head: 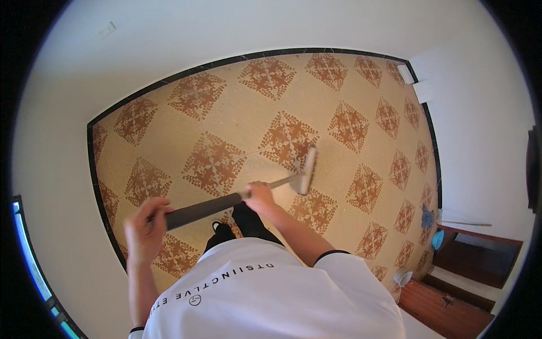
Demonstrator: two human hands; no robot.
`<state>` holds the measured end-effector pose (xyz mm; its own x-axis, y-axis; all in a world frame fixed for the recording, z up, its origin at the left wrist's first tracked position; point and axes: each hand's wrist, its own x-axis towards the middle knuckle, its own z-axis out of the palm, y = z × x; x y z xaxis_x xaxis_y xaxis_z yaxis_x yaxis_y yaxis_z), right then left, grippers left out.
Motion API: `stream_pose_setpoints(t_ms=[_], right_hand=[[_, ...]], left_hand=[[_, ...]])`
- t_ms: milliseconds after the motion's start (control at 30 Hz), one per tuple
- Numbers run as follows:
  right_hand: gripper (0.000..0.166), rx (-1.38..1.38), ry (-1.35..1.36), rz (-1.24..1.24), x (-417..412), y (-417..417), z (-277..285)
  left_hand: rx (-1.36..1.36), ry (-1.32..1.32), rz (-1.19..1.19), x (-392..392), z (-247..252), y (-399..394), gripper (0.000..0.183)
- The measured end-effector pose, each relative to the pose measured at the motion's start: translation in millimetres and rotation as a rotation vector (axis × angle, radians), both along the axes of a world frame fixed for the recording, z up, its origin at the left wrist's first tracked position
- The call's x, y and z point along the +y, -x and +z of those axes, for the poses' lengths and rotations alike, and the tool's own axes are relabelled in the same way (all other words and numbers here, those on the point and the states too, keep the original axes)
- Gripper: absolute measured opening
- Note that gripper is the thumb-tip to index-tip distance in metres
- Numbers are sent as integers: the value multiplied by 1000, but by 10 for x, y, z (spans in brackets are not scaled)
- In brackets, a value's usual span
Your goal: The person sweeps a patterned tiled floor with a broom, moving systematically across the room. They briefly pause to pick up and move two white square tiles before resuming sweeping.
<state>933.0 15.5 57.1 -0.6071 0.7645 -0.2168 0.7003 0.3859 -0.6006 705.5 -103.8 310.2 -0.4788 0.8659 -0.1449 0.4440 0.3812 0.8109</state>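
A push broom slants across the view, its pale head point(308, 170) with a dark bristle edge resting on or just above the patterned tile floor point(245, 123). My right hand point(259, 197) is closed around the thin metal pole, just beyond the thick dark grey grip point(203, 211). At the top end of that grip is my left hand point(147, 229), its fingers curled around the end; it is somewhat blurred, and the palm side is hidden.
White walls with black skirting point(203, 67) border the floor. At the lower right are a blue mop head point(427, 217) with its pole, a light-blue basin point(438, 240), a whitish bucket point(402, 277) and reddish wooden furniture point(444, 307). My shoe point(216, 225) shows below the grip.
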Motion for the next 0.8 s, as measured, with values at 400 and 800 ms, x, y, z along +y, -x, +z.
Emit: stream_pose_setpoints(t_ms=[400, 800], right_hand=[[18, -224, 339, -238, -330, -1322, -890], [22, -510, 241, -50, 214, -1383, 89]], left_hand=[[-122, 226, -564, 522, -709, -703, 21], [-257, -279, -1109, 1116, 1404, -1094, 41]])
